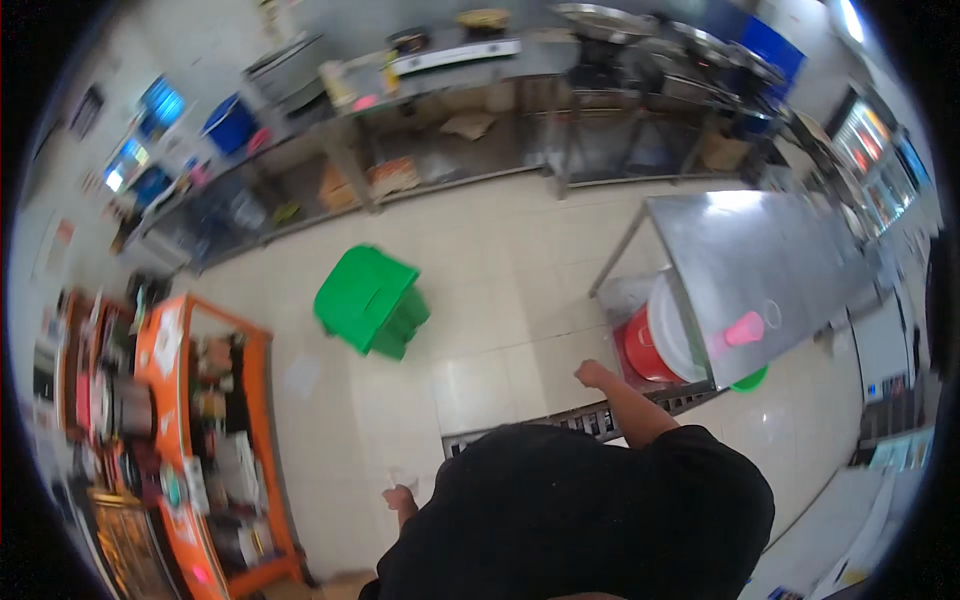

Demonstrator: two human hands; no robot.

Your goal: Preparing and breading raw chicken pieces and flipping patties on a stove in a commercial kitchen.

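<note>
My left hand hangs low at my left side, over the tiled floor. A small pale, partly see-through thing shows at its fingers, too blurred to name. On the other side, my right hand is out in front with its fingers curled in, and nothing shows in it. It is nearest to a red tub with a white lid, under the corner of a steel table. Ahead on the left, a green plastic stool stands on the floor.
A pink cup stands on the steel table. An orange shelf rack with mixed goods lines the left. Across the far side runs a steel counter with a stove and pans. A slotted drain grate crosses the floor before me.
</note>
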